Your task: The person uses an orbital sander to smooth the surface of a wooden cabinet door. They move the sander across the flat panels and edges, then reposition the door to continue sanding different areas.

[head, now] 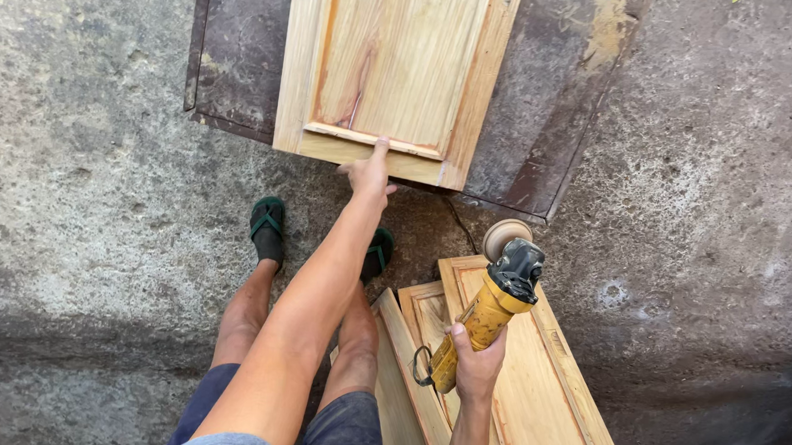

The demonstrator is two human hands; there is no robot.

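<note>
Cabinet door [396, 67] is lying at twelve o'clock on a dark metal sheet [549, 122], its near edge overhanging the sheet's rim. I am pressing my left hand [369, 170] on that edge, fingers loosely spread, thumb on the raised panel. My right hand [477, 360] at five o'clock is gripping a yellow grinder [492, 306], fingers wrapped tight. Stacked doors [514, 386] are crowding that side. Concrete floor [80, 139] is lying open at nine o'clock.
</note>
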